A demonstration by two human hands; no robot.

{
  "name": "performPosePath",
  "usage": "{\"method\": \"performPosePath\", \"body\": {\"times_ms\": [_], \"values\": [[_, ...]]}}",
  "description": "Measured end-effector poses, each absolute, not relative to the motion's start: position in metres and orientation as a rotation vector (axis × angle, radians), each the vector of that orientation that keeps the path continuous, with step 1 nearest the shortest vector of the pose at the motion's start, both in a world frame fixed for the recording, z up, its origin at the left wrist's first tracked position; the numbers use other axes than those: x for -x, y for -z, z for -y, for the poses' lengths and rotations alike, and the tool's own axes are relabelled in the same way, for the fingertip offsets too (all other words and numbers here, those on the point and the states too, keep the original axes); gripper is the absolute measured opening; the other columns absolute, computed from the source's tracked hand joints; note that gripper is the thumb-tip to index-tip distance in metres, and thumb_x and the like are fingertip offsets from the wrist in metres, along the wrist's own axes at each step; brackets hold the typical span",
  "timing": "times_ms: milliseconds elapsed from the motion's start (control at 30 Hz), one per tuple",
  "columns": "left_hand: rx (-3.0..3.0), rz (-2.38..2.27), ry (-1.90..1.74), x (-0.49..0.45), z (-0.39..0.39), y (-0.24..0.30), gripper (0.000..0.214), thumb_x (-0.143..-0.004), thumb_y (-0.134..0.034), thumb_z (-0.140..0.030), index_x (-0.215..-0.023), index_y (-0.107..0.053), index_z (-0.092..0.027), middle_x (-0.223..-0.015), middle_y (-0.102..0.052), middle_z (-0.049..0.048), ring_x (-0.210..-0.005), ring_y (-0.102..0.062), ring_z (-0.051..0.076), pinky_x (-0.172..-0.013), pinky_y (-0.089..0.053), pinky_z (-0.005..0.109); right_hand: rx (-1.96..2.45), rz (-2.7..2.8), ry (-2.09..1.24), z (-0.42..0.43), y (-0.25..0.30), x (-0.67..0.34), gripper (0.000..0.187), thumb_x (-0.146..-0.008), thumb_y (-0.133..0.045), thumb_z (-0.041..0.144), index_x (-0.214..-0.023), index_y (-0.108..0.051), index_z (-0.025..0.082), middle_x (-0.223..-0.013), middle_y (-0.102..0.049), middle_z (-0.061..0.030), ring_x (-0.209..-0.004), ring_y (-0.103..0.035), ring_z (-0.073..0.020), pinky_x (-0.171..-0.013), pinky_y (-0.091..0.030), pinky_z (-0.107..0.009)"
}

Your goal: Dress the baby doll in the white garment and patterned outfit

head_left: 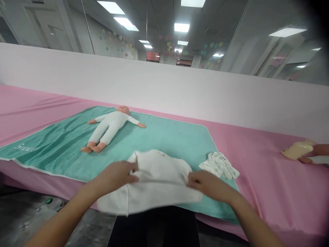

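Where right hand (205, 183) grips, white cloth (160, 169) blurs.

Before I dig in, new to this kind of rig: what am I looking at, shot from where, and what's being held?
There is no machine: a person works bare-handed, with the left hand and right hand in view. The only picture comes from a camera worn on that person's head, looking forward and down. Both hands grip a loose white garment, slightly blurred. On the pink cover a green towel is spread out. A white-clad doll lies on it, arms spread, and a crumpled white cloth lies at the towel's right edge.
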State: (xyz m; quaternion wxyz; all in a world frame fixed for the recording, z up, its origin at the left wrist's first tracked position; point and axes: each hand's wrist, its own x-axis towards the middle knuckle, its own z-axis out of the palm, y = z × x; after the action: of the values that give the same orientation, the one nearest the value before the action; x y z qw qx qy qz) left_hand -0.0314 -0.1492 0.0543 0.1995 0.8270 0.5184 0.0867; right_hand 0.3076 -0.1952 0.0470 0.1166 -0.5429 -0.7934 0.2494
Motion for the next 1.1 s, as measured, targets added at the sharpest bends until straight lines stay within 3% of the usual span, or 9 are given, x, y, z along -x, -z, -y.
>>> {"method": "performPosePath", "body": {"times_ms": [67,133,200,300,400,467,633,833,1100], "values": [[-2.301,-1.334,-0.031,0.033,0.151,-0.028,0.031,-0.075,-0.049,-0.051,-0.071,-0.062,-0.022,-0.068,-0.06,0.0005,-0.061,-0.052,0.016,-0.052,-0.029,0.025,1.618,2.443,-0.869,0.203,-0.017,-0.306,0.031,-0.08,-0.05,0.041,-0.059,-0.048,0.018,-0.058,-0.051,0.0023,-0.053,-0.043,-0.0107,-0.047,-0.024,-0.023],[-2.347,-1.327,-0.066,0.027,0.147,-0.009,0.035,-0.081,-0.041,-0.05,-0.074,-0.06,-0.021,-0.073,-0.06,0.0019,-0.065,-0.052,0.016,-0.055,-0.03,0.026,1.66,2.391,-0.848,0.203,-0.003,-0.303,0.031,-0.082,-0.047,0.043,-0.062,-0.049,0.019,-0.062,-0.054,0.0021,-0.055,-0.045,-0.0115,-0.047,-0.025,-0.023],[-2.463,-1.41,-0.237,0.014,0.136,0.003,0.033,-0.084,-0.038,-0.045,-0.091,-0.059,-0.021,-0.09,-0.059,0.004,-0.08,-0.053,0.019,-0.064,-0.035,0.028,1.694,2.251,-0.717,0.195,-0.003,-0.295,0.031,-0.085,-0.041,0.046,-0.07,-0.052,0.021,-0.068,-0.056,0.0018,-0.059,-0.047,-0.0125,-0.049,-0.03,-0.024],[-2.612,-1.508,-0.366,-0.008,0.114,0.016,0.038,-0.081,-0.047,-0.043,-0.111,-0.052,-0.02,-0.114,-0.051,0.0085,-0.105,-0.045,0.025,-0.079,-0.036,0.035,1.596,2.135,-0.516,0.168,-0.008,-0.276,0.024,-0.086,-0.041,0.044,-0.089,-0.054,0.024,-0.087,-0.059,0.0,-0.075,-0.052,-0.0146,-0.062,-0.039,-0.028],[-2.632,-1.465,-0.226,-0.026,0.1,0.026,0.033,-0.075,-0.055,-0.043,-0.095,-0.056,-0.017,-0.115,-0.05,0.0103,-0.11,-0.041,0.028,-0.08,-0.036,0.036,1.417,2.232,-0.383,0.132,0.004,-0.255,0.038,-0.079,-0.054,0.037,-0.114,-0.048,0.025,-0.114,-0.053,-0.004,-0.104,-0.047,-0.0196,-0.084,-0.038,-0.033],[-2.636,-1.431,-0.174,-0.032,0.099,0.029,0.021,-0.076,-0.053,-0.036,-0.084,-0.054,-0.017,-0.104,-0.054,0.0094,-0.102,-0.047,0.026,-0.076,-0.037,0.034,1.418,2.307,-0.401,0.113,0.018,-0.245,0.049,-0.074,-0.06,0.034,-0.12,-0.046,0.023,-0.116,-0.052,-0.0061,-0.106,-0.046,-0.0218,-0.086,-0.037,-0.035],[-2.49,-1.468,-0.18,-0.028,0.109,0.01,0.017,-0.083,-0.042,-0.033,-0.092,-0.049,-0.019,-0.079,-0.059,0.0045,-0.068,-0.054,0.019,-0.057,-0.033,0.027,1.429,2.349,-0.631,0.107,0.021,-0.246,0.019,-0.076,-0.056,0.035,-0.088,-0.058,0.021,-0.088,-0.061,-0.0003,-0.079,-0.053,-0.0156,-0.07,-0.037,-0.027],[-2.587,-1.399,-0.284,-0.008,0.119,-0.046,0.024,-0.085,-0.04,-0.039,-0.096,-0.055,-0.025,-0.085,-0.063,0.0015,-0.076,-0.057,0.019,-0.061,-0.032,0.026,1.604,2.169,-0.409,0.134,-0.039,-0.277,0.029,-0.077,-0.051,0.052,-0.082,-0.054,0.023,-0.066,-0.055,0.003,-0.061,-0.046,-0.0127,-0.054,-0.029,-0.023],[-2.581,-1.724,-0.95,0.012,0.125,-0.097,0.021,-0.078,-0.043,-0.024,-0.092,-0.059,-0.025,-0.077,-0.062,-0.0014,-0.07,-0.055,0.016,-0.057,-0.032,0.024,1.72,1.866,-0.186,0.173,-0.095,-0.315,0.016,-0.078,-0.05,0.037,-0.075,-0.057,0.023,-0.068,-0.056,0.0023,-0.06,-0.046,-0.012,-0.05,-0.028,-0.022]]}}
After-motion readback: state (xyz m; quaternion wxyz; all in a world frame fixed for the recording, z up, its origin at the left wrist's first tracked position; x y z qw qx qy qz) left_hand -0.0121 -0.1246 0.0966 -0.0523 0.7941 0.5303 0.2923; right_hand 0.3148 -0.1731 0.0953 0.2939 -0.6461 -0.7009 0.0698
